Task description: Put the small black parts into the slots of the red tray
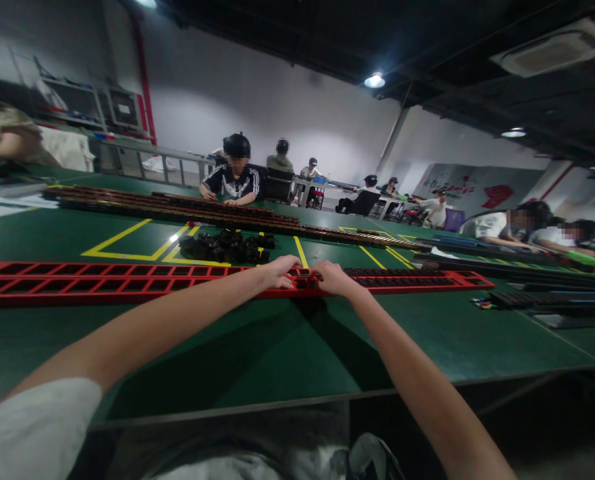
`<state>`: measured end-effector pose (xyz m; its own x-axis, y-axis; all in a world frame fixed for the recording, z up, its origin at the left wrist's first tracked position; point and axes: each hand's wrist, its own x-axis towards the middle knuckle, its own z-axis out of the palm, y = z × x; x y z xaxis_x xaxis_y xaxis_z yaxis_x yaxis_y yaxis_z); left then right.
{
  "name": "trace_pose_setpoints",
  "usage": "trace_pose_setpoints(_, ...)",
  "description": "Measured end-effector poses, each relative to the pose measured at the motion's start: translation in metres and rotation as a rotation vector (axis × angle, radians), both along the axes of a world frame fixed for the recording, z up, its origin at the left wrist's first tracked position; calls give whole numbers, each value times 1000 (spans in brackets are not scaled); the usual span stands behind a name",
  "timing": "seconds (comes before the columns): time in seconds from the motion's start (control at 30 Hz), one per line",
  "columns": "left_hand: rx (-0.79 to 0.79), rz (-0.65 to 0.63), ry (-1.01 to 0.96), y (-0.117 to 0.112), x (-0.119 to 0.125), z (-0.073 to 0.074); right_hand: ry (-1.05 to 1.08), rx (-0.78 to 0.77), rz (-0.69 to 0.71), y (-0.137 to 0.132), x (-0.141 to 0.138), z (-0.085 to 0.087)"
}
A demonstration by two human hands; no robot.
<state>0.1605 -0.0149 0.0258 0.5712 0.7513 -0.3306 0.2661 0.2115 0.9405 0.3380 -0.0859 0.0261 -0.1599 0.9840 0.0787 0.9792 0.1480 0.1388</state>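
Observation:
A long red slotted frame (142, 285) lies across the table before me, with open rectangular cells in two rows on its left part. Black pieces (402, 279) fill the cells on its right part. Over the frame's middle, my left hand (281, 272) has its fingers bent at the cells. My right hand (331, 277) sits close beside it, fingers curled down at the boundary of the filled section. Whatever the fingertips hold between them is too small and dark to name. Just beyond the frame lies a heap of small black parts (224, 247).
The green table (257, 360) carries yellow tape lines (117, 253). Long dark strips (177, 205) are stacked behind the heap, and more black strips (557, 300) lie at the right. A person (233, 175) sits opposite; others work farther off.

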Motion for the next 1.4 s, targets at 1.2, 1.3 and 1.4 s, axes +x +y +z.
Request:
trace_pose_setpoints(1.2,1262,-202,511,43,-160,-49,66,-116,-221,-13,73,3)
trace_pose_setpoints(1.3,1260,-235,522,42,-161,-47,56,-113,-254,-13,73,2)
trace_pose_setpoints(1.4,1261,-281,529,41,-165,-44,52,-110,-274,-14,71,2)
